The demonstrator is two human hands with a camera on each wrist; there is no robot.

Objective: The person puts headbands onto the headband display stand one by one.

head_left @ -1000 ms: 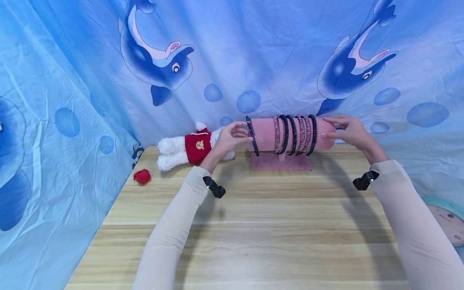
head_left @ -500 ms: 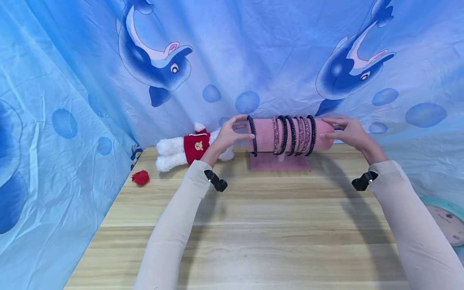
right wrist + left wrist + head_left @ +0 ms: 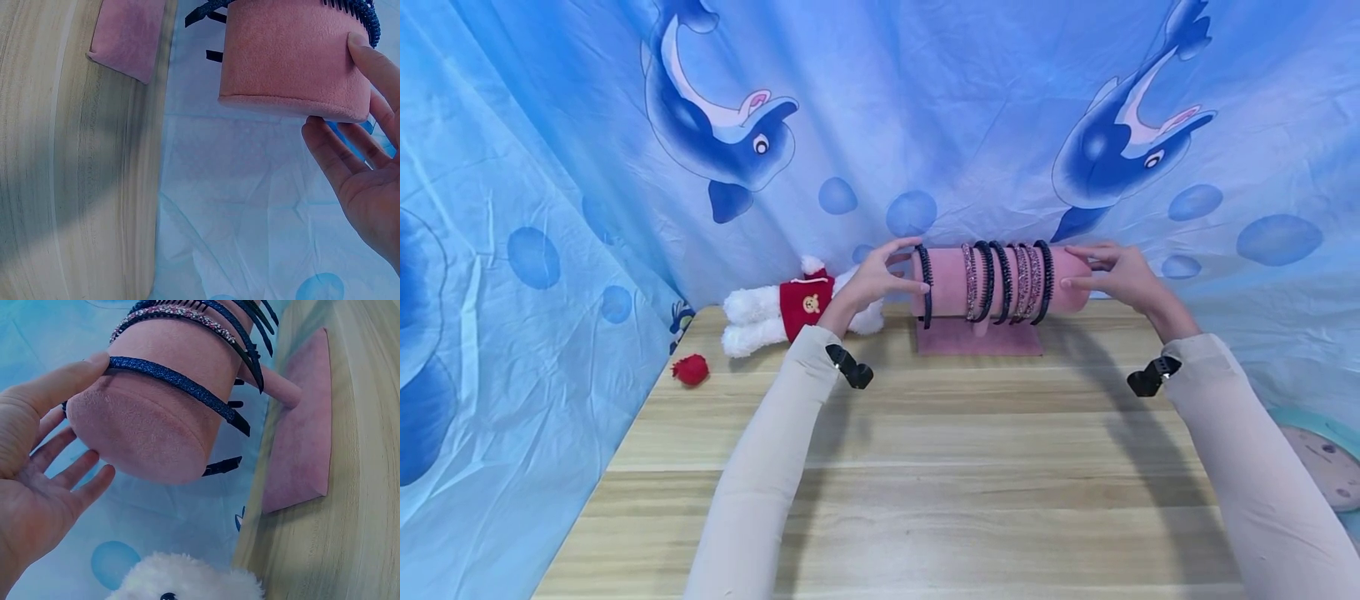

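A pink plush headband stand [image 3: 946, 275], a horizontal roll on a post and flat base, stands at the table's back edge. My left hand [image 3: 874, 277] is at its left end, thumb and index finger holding a dark blue glittery headband [image 3: 169, 376] there; the other fingers spread beside the round end face. At the opposite end, my right hand [image 3: 1123, 273] grips the roll, its thumb on the front side [image 3: 294, 62] and fingers at the end and behind. Between the hands, several dark and pink sparkly headbands [image 3: 1003, 282] sit in a row toward the right.
A white plush toy [image 3: 756, 317] in a red top lies left of the stand. Near the table's left edge is a red fuzzy ball [image 3: 691, 369]. A blue dolphin-print curtain [image 3: 985, 125] hangs close behind; a round mint-rimmed object [image 3: 1318, 458] is at lower right.
The left-end headband has gone from tilted to nearly upright and a little to the right, with my left hand following it. My right hand stays at the roll's right end.
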